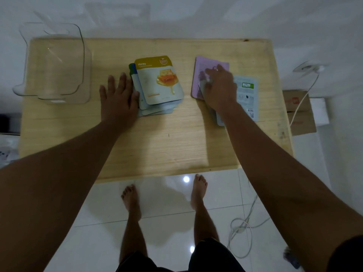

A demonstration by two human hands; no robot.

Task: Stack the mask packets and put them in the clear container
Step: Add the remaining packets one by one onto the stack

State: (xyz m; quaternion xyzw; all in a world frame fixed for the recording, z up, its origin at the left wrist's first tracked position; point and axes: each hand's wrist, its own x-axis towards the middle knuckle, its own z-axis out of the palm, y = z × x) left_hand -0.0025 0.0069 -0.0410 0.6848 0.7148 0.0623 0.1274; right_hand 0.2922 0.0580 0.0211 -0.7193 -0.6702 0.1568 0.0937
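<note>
A stack of mask packets [159,85] lies mid-table, with a yellow "Honey" packet on top. My left hand [117,99] rests flat against the stack's left edge, fingers spread, thumb touching the packets. To the right lie loose packets: a purple packet [198,75] and a pale blue packet [247,95] face down. My right hand [219,87] is on the purple packet, fingers curled over its surface; motion blur hides whether they pinch it. The clear container [53,61] stands at the table's far left corner, with nothing inside.
The wooden table [167,138] has bare surface in front of the packets. A cardboard box [298,112] sits on the floor right of the table, a white cable [302,99] running over it. My bare feet stand on glossy white tiles below the front edge.
</note>
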